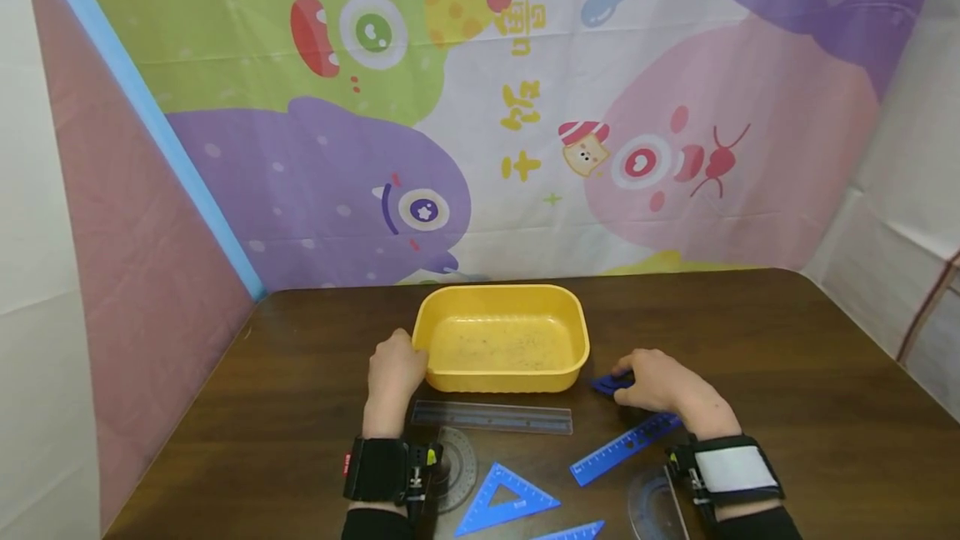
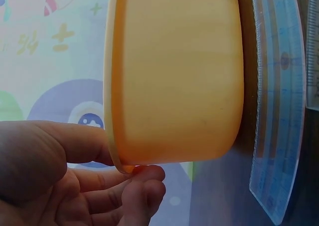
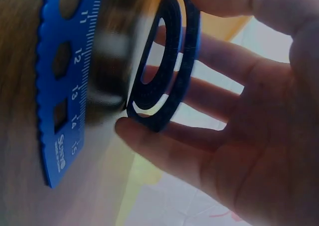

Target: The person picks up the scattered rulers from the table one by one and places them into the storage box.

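The left hand (image 1: 397, 367) grips the left rim of an upright, open yellow bin (image 1: 498, 382), while the right hand (image 1: 658, 380) holds a slotted, half-round blue protractor (image 1: 606, 385) just beside its right end.

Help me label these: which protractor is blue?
The blue protractor in the right hand; the left protractor and lower-right protractor are clear and unheld.

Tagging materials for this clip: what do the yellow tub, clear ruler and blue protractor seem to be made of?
Yellow tub: likely moulded plastic, softly glossy, smooth rounded corners. Clear ruler: probably hard plastic, shiny; the tabletop shows through. Blue protractor: apparently plastic, thin with smooth cutouts; finish unclear.
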`<state>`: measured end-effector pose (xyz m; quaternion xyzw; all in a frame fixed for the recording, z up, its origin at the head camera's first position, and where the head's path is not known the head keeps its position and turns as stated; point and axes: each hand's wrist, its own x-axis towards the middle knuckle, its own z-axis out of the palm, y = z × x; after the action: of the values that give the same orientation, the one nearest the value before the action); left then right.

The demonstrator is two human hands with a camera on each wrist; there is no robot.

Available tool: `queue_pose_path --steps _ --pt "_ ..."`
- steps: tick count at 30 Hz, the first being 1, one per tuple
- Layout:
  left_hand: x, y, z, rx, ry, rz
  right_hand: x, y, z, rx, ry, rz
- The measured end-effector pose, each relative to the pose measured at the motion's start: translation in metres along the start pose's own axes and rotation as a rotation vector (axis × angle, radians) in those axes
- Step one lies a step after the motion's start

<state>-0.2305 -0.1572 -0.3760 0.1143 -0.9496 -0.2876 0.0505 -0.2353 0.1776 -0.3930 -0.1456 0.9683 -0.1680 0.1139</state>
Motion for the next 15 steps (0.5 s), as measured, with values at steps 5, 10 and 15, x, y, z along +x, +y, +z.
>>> queue_pose_path --steps 5,10,15 --pt "-0.0001 0.0001 -0.0015 -0.006 -0.010 -0.007 0.0001 -0.0014 -0.0031 0.019 0.002 0.011" --pt "-0.0011 0.0001 -0.0024 -0.017 -0.037 -0.010 -0.0001 0.0003 -0.0040 0.018 0.030 -0.007" --pt "-0.0017 0.0004 -0.0025 -0.019 -0.047 -0.018 -0.0016 0.0038 -0.0077 -0.009 0.141 -0.057"
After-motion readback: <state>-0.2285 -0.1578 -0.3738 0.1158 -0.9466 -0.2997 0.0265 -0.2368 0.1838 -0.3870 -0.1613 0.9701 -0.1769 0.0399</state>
